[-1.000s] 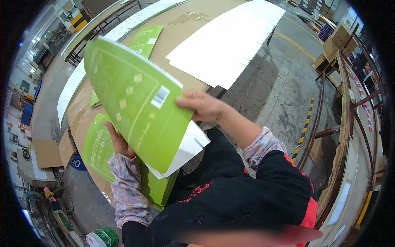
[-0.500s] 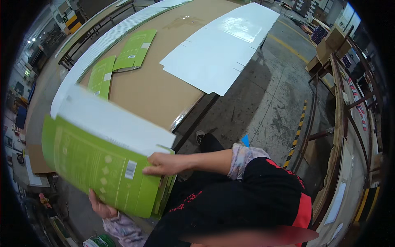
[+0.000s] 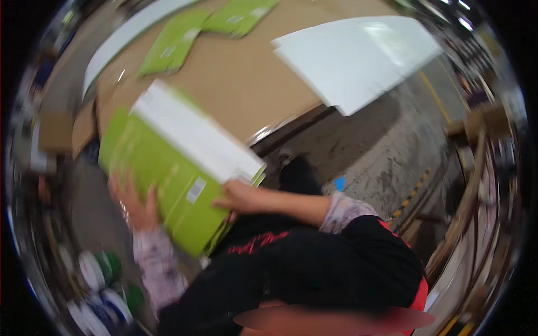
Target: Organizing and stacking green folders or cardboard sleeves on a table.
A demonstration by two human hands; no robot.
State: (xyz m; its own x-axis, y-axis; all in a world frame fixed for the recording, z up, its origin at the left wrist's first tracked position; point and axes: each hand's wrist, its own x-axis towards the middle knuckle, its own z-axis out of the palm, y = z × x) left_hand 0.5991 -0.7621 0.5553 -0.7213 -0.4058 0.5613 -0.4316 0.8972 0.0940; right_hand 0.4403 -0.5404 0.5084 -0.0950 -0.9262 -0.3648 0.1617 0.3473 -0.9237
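Note:
A stack of flat green printed cardboard sheets (image 3: pixel 168 185) with a white flap along its far side is held tilted in front of me. Its near right corner is gripped by my right hand (image 3: pixel 242 196), the thumb on top and the other fingers mostly hidden. My left hand (image 3: pixel 134 204) has its fingers spread over the left edge of the stack's green face; motion blurs it. Beyond, two green cardboard pieces (image 3: pixel 174 42) lie on the brown tabletop (image 3: pixel 235 84). A large white sheet (image 3: pixel 347 56) overhangs the table's right edge.
A dark metal frame and wooden rack (image 3: pixel 465 185) run along the right side. White and green buckets (image 3: pixel 101 269) stand on the floor at lower left. A brown cardboard piece (image 3: pixel 56 131) lies at the left. Yellow-black tape (image 3: pixel 412 193) marks the floor.
My view has turned, and the table contents sit differently in it. My left hand has moved from the stack's lower edge up onto its left side, fingers spread. My right hand keeps its grip.

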